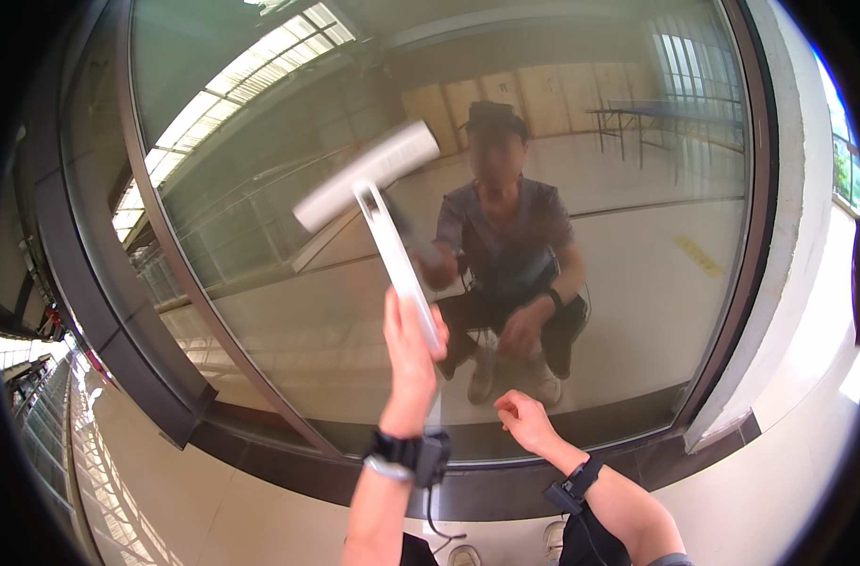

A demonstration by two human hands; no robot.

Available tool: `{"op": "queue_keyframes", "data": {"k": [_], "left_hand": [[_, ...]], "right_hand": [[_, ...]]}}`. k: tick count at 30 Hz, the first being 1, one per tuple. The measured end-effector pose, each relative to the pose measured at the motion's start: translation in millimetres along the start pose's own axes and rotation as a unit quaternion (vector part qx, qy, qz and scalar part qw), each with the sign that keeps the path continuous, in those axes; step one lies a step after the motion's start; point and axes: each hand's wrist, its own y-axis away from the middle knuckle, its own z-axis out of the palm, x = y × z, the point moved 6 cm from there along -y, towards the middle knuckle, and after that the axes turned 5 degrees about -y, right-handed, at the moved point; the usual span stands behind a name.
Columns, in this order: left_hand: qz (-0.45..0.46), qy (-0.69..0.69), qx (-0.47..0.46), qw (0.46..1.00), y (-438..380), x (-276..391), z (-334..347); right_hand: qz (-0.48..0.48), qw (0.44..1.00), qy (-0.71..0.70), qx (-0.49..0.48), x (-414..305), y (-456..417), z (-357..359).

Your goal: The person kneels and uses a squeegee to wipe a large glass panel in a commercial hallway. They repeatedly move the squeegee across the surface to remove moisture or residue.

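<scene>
My left hand (pixel 410 336) grips the white handle of a window squeegee (pixel 394 258), with fingers wrapped round its lower part. The wide white head (pixel 366 173) lies slanted in front of a large glass pane (pixel 635 283), its right end higher; whether it touches the glass cannot be told. My right hand (pixel 525 419) is held low before the pane's bottom, fingers loosely curled, holding nothing. Both wrists wear black straps with small devices and cables. The glass reflects a crouching person with a tool in one hand.
A brown metal frame (pixel 221 347) borders the glass, with dark tiles (pixel 465 495) along its base. Right of it stands a white wall edge (pixel 769 318). Pale floor tiles (pixel 260 509) lie below, with my shoes on them. A table-tennis table (pixel 670 113) appears in the glass. Railings run at far left.
</scene>
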Motion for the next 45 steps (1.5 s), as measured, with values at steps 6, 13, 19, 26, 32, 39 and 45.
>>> {"op": "queue_keyframes", "data": {"k": [6, 13, 19, 26, 32, 39, 45], "left_hand": [[0.019, -0.112, 0.0, 0.994, -26, 36, 20], [-0.106, -0.126, -0.118, 0.979, 98, -135, 20], [0.077, -0.39, -0.113, 0.911, 114, -140, 0], [0.142, -0.436, -0.113, 0.881, 110, -118, -12], [0.046, -0.386, -0.107, 0.915, 99, -152, -52], [0.065, -0.31, -0.088, 0.944, 96, -141, -41], [0.067, -0.289, -0.077, 0.952, 94, -141, -50]], "right_hand": [[0.027, 0.995, -0.089, 0.023, -17, 5, -4], [-0.034, 0.973, -0.199, 0.112, -6, 23, 13], [-0.051, 0.984, 0.01, 0.168, -35, 46, 8], [-0.093, 0.981, -0.003, 0.168, -28, 49, 10], [-0.177, 0.96, -0.109, 0.189, -171, -14, -41], [-0.258, 0.934, -0.08, 0.233, -290, -52, -125], [-0.099, 0.962, -0.061, 0.247, -118, 29, -79]]}}
